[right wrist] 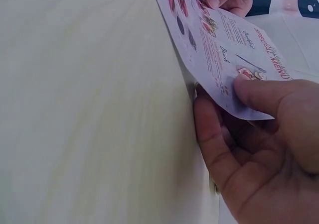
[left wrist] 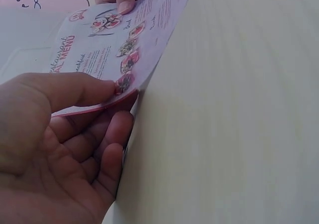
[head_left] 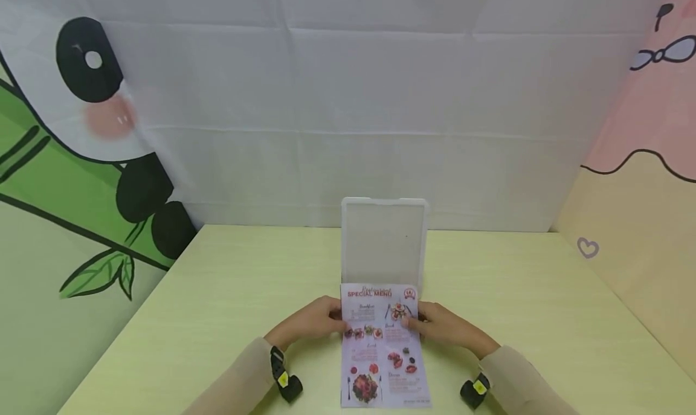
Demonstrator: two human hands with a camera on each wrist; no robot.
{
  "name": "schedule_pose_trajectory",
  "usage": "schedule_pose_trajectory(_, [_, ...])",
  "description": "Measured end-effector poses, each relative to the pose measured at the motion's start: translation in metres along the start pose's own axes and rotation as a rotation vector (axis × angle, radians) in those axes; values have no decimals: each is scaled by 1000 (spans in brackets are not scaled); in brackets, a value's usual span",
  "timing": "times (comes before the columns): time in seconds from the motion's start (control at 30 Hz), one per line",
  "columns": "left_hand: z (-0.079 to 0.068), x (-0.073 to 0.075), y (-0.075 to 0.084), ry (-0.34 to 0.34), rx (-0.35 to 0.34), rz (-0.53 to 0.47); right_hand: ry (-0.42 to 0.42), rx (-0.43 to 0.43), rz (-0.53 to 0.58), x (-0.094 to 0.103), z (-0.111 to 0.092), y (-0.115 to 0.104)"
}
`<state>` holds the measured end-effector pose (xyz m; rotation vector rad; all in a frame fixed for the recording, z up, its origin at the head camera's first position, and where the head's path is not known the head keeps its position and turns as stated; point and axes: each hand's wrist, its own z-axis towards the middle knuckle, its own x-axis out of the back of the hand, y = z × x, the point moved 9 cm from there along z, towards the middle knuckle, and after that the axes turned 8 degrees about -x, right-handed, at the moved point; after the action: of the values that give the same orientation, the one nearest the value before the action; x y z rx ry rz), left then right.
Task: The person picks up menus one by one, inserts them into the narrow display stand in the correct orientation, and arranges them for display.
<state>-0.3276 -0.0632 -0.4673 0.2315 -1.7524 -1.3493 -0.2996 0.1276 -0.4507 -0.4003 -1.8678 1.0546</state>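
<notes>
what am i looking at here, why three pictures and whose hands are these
No machine here: a person works with bare hands and wears three cameras. The big picture comes from a camera on the head, looking down at a pale green table. The other two come from small cameras strapped to each wrist, so each shows its own hand up close. The left hand and the right hand each pinch a side edge of a printed menu, thumb on top and fingers under. Its near end rests on the table. Behind it stands a clear plastic holder, which looks empty.
</notes>
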Motion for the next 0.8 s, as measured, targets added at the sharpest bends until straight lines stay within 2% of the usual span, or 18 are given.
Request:
schedule_pose_trajectory(0.3, [-4, 6, 3, 14, 8, -8, -34, 7, 2, -7, 1, -8])
schedule_pose_trajectory(0.57, [13, 7, 7, 28, 16, -98, -66, 54, 38, 12, 11, -4])
schedule_pose_trajectory(0.8, [28, 16, 10, 103, 13, -89, -9, 73, -1, 34, 24, -1])
